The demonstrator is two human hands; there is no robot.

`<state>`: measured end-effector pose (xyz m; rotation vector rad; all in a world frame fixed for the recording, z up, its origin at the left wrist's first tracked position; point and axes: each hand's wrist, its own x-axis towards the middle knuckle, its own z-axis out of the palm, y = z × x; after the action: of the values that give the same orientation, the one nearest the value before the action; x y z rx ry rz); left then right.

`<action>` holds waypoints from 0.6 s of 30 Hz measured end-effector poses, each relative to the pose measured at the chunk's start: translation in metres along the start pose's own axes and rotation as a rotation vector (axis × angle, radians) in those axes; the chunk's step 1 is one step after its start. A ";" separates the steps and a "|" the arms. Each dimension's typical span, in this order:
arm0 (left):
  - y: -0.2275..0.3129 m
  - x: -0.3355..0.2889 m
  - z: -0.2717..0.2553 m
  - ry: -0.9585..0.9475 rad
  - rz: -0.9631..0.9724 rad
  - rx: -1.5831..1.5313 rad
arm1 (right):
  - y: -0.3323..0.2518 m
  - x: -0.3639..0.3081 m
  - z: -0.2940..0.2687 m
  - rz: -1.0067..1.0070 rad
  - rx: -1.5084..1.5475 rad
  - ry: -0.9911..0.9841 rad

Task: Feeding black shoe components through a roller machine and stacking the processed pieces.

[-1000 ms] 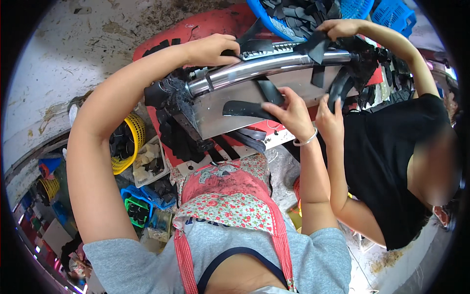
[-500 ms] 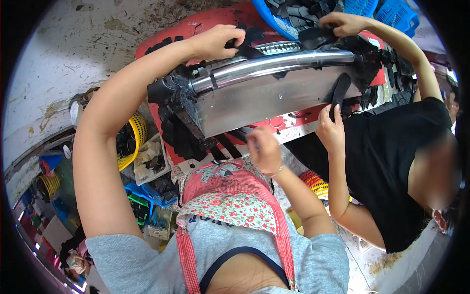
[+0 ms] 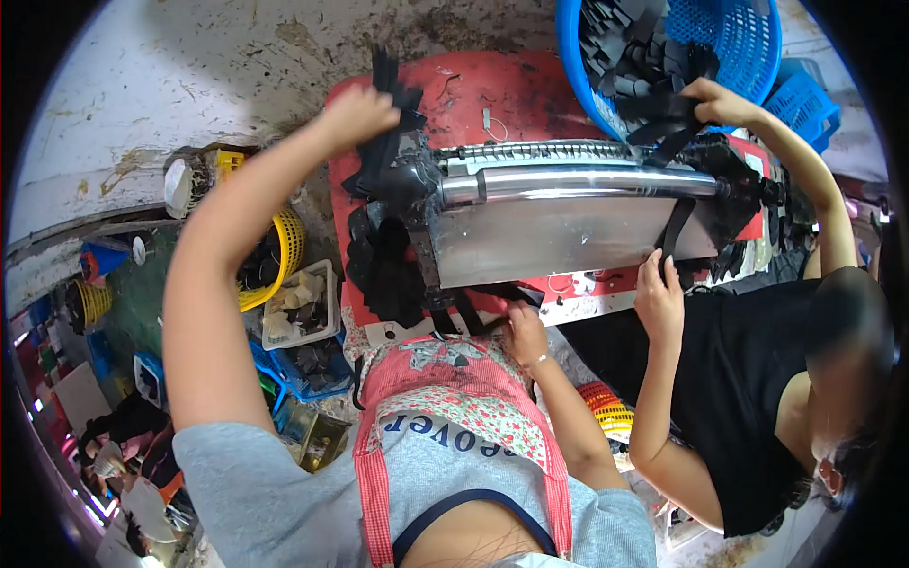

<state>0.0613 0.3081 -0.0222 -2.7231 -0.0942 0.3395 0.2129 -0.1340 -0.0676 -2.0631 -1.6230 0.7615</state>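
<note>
Because the left hand (image 3: 365,115) is showing only as a blur, I cannot tell whether its curled fingers are closing on the black strips (image 3: 409,118) just beside them; those strips are lying over a red table (image 3: 454,93) near the left end of a steel roller (image 3: 597,182). The right hand (image 3: 526,333) is resting at the table's front edge, its fingertips close to dark strips (image 3: 466,310) below a metal plate (image 3: 568,237), but whether they are pinching one is staying unclear. At the right, a co-worker's far hand (image 3: 717,102) is gripping a dark bunch before a blue basket (image 3: 572,57), which the dark rim is cropping, while the near hand (image 3: 660,301) is holding a thin strip (image 3: 678,227), its lower end hiding behind fingers.
</note>
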 end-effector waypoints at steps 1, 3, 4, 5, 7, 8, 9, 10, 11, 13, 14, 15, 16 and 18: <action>0.025 -0.011 0.019 -0.096 -0.034 -0.044 | -0.007 -0.001 -0.011 -0.076 0.068 0.050; 0.059 -0.031 0.044 -0.121 0.020 -0.056 | -0.039 0.004 -0.054 -0.144 0.209 0.119; 0.066 -0.029 0.042 -0.115 0.029 -0.058 | -0.057 0.005 -0.076 -0.201 0.353 0.190; 0.076 -0.027 0.039 -0.237 -0.077 -0.145 | -0.077 0.005 -0.095 -0.187 0.361 0.301; 0.089 -0.026 0.040 -0.356 -0.167 -0.232 | -0.091 0.010 -0.120 -0.224 0.471 0.459; 0.090 -0.031 0.048 -0.182 -0.128 -0.271 | -0.090 0.015 -0.127 -0.240 0.554 0.471; 0.089 -0.035 0.058 -0.006 -0.089 -0.310 | -0.085 0.024 -0.133 -0.258 0.635 0.486; 0.099 -0.043 0.095 0.101 -0.169 -0.454 | -0.084 0.036 -0.134 -0.198 0.748 0.409; 0.090 -0.038 0.104 0.109 -0.153 -0.457 | -0.074 0.044 -0.129 -0.145 0.771 0.343; 0.071 -0.029 0.115 0.048 -0.224 -0.727 | -0.064 0.055 -0.125 -0.138 0.817 0.315; 0.063 -0.026 0.119 0.014 -0.265 -0.862 | -0.061 0.058 -0.124 -0.139 0.816 0.319; 0.058 -0.026 0.119 -0.026 -0.307 -0.997 | -0.059 0.058 -0.120 -0.122 0.844 0.320; 0.054 -0.028 0.119 -0.068 -0.351 -1.131 | -0.057 0.059 -0.118 -0.106 0.872 0.318; 0.034 -0.006 0.071 -0.069 -0.393 -1.118 | -0.049 0.062 -0.114 -0.112 0.847 0.331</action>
<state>0.0386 0.3025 -0.0980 -3.6272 -1.1214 0.3140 0.2603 -0.0600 0.0401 -1.3772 -0.9712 0.8218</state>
